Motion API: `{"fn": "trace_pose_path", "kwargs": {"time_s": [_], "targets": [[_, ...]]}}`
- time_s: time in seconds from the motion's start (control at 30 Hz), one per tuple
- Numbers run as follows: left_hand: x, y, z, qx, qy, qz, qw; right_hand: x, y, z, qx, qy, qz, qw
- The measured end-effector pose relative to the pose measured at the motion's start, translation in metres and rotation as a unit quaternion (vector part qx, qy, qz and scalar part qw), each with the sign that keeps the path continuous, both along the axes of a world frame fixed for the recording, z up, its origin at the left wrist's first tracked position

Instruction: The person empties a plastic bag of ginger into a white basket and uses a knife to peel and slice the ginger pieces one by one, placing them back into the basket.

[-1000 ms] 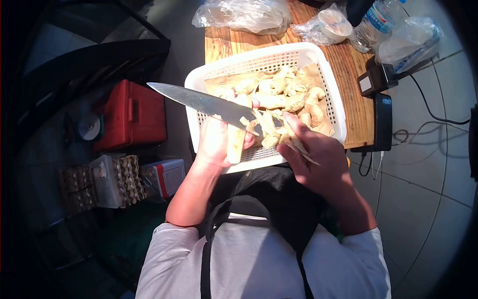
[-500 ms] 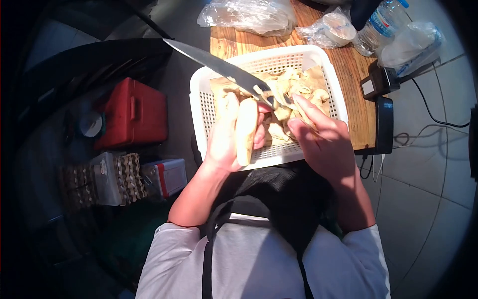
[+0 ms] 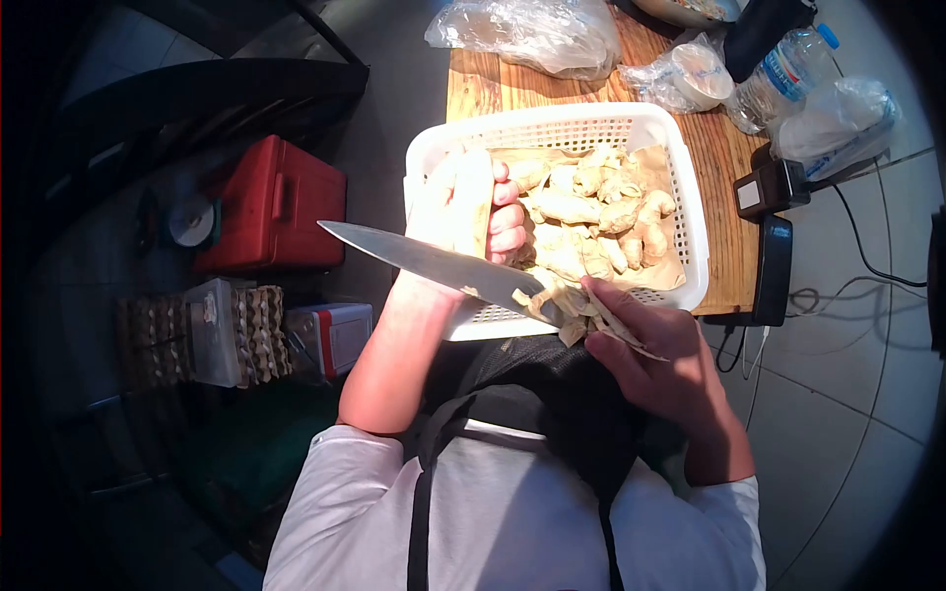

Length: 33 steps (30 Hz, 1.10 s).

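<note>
My left hand (image 3: 445, 225) is closed around a pale, long root piece (image 3: 477, 202) over the left side of the basket; glare washes out its surface. In my right hand (image 3: 658, 362) is a large kitchen knife (image 3: 424, 260), its blade pointing left across my left wrist. Thin pale peelings (image 3: 540, 295) cling to the blade near my right fingers, and the knife handle is mostly hidden by them. Knobbly, pale, ginger-like roots (image 3: 567, 207) and scraps lie on brown paper in the white plastic basket (image 3: 698, 231), just beyond both hands.
The basket stands on a wooden table (image 3: 473, 91). Plastic bags (image 3: 532, 34), a water bottle (image 3: 788, 74) and a black power adapter (image 3: 771, 187) with cables lie behind and right. A red box (image 3: 281, 212) and egg trays (image 3: 258, 335) stand on the left.
My right hand has drawn the knife and peelings down toward my body, away from the basket's middle. My left hand, with the root piece, has moved up slightly. The view has shifted a little.
</note>
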State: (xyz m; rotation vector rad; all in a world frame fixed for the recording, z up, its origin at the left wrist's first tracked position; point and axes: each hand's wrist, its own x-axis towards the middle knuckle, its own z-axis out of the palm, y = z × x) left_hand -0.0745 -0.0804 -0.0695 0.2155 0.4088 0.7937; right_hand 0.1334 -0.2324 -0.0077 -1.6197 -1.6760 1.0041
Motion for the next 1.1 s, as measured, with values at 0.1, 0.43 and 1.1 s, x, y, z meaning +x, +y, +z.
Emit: {"fn": "trace_pose_path", "kwargs": {"time_s": [0.1, 0.43, 1.1], "targets": [[0.004, -0.002, 0.003, 0.011, 0.028, 0.028, 0.999, -0.001, 0.0, -0.004, 0.026, -0.038, 0.005, 0.999], [0.013, -0.012, -0.006, -0.003, 0.015, 0.056, 0.998, -0.008, 0.005, -0.016, 0.114, -0.105, -0.014, 0.988], [0.031, -0.044, 0.001, 0.063, 0.1, 0.031, 0.993, -0.013, 0.034, -0.04, 0.261, -0.268, -0.018, 0.927]]}}
